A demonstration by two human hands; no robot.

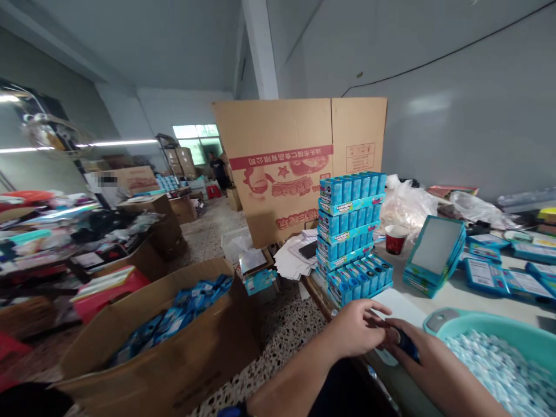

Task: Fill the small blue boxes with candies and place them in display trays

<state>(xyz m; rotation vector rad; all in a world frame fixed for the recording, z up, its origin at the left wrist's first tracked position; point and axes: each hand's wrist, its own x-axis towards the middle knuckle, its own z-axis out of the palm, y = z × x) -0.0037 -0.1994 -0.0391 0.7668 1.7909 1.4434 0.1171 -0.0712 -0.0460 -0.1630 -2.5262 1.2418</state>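
My left hand is curled, its fingertips meeting the fingers of my right hand over the table edge. What lies between its fingertips is hidden. Wrapped in my right hand is a small dark blue box, mostly covered by the fingers. Just beyond my hands, an open display tray packed with small blue boxes sits before a stack of similar filled trays. A white sheet lies partly under my hands. To their right stands a turquoise basin full of small wrapped pieces.
Behind the stack rises a large cardboard sheet. A red cup, nested empty trays and flat blue packs occupy the table's far side. At left on the floor, a big carton holds many blue boxes. A person stands far back.
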